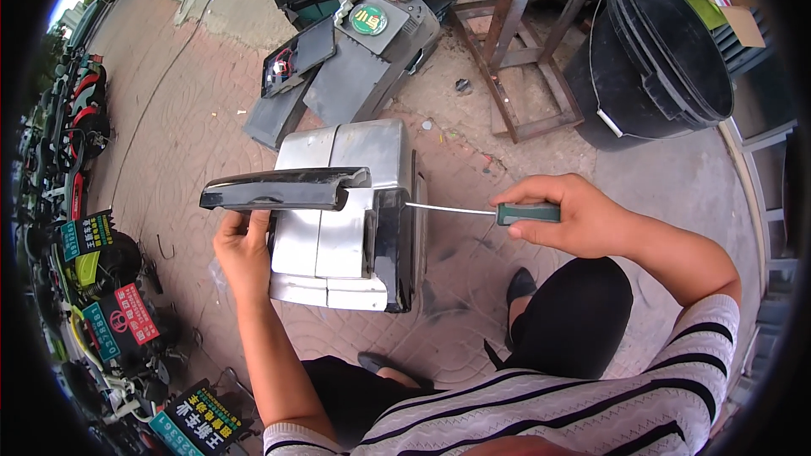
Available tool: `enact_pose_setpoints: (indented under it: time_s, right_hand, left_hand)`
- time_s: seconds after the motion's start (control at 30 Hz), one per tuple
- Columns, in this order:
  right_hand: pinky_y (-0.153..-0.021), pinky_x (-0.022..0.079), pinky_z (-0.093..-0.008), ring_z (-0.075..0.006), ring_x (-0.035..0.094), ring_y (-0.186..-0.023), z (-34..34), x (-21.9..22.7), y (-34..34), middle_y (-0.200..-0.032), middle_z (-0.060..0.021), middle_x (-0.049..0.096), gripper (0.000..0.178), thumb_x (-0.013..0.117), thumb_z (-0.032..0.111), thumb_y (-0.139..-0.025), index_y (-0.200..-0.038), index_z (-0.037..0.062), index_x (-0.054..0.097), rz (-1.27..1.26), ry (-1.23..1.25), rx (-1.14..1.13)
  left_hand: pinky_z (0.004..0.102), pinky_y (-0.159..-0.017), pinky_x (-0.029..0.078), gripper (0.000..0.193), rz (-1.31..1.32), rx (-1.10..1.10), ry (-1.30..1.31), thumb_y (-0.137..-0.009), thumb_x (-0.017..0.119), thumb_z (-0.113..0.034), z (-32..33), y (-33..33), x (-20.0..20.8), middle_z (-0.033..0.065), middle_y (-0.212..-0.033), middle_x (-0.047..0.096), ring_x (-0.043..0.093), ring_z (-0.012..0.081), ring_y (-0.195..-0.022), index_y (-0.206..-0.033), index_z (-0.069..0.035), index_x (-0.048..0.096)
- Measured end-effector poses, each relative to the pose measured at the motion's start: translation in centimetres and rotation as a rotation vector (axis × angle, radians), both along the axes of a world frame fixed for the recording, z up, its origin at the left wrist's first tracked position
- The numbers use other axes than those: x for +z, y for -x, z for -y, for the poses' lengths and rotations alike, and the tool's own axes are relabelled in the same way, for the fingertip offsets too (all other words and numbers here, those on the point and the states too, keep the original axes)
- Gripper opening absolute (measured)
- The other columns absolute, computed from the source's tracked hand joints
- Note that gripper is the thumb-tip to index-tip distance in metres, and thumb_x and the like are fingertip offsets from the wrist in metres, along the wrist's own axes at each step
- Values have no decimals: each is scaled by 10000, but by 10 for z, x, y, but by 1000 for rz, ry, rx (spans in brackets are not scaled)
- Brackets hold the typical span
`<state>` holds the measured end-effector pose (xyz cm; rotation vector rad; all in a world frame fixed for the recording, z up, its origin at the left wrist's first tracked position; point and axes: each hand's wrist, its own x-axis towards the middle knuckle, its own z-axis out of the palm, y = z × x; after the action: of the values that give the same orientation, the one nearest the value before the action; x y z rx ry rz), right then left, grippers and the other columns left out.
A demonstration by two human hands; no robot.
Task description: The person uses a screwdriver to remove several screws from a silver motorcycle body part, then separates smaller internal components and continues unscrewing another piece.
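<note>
In front of me stands a boxy silver metal casing point(321, 245) with a black strip point(391, 249) along its right side. A long glossy black trim piece point(274, 190) lies tilted across its top, its left end sticking out past the casing. My left hand point(243, 245) grips that trim piece from below near its left end, fingertips partly hidden under it. In my right hand point(562, 215) is a screwdriver point(528, 214) with a dark green handle, fingers wrapped round it. Its thin shaft points left, and the tip meets the upper part of the black strip.
Grey and black battery cases point(363, 76) with loose wires lie beyond the casing. A rusty metal frame point(515, 67) and a large black bucket point(659, 59) stand at the far right. Parked electric scooters point(89, 118) line the left. My knee point(583, 312) is near the casing's right.
</note>
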<state>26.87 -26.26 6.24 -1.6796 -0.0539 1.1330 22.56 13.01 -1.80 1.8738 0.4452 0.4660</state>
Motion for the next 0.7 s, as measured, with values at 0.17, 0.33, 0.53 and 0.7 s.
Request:
enact_pose_setpoints:
  time_s: [0.17, 0.33, 0.53, 0.7]
  right_hand:
    - [-585, 528, -359, -265, 642, -670, 2, -19, 13, -926, -78, 680, 392, 693, 153, -836, -1217, 108, 612, 1401, 262, 351]
    - [-562, 514, -343, -248, 625, -653, -5, -5, 17, -839, -88, 673, 338, 684, 156, -845, -1170, 78, 632, 1220, 213, 126]
    - [-670, 471, -275, -85, 563, -761, 1, -7, 7, -873, -84, 665, 259, 703, 173, -863, -1040, -8, 650, 419, -2, -72]
    - [-664, 492, -304, -171, 610, -794, -3, -1, 7, -891, -93, 641, 212, 677, 115, -859, -1051, 28, 652, 660, 137, 47]
  left_hand:
    - [229, -638, 476, 297, -21, -39, -70, -917, 706, -226, -3, 0, -1, 27, -809, 653, 566, 82, -697, -953, 68, 683]
    - [227, -647, 482, 297, -27, -36, -24, -906, 718, -218, 0, 0, 2, 30, -825, 661, 578, 85, -712, -971, 70, 687]
    - [225, -653, 486, 297, -35, -45, -5, -911, 714, -217, -3, -1, -1, 30, -841, 659, 567, 77, -707, -986, 69, 687]
    - [228, -667, 495, 294, -72, -29, -38, -911, 713, -217, -2, 2, 2, 35, -852, 664, 576, 80, -722, -992, 65, 685]
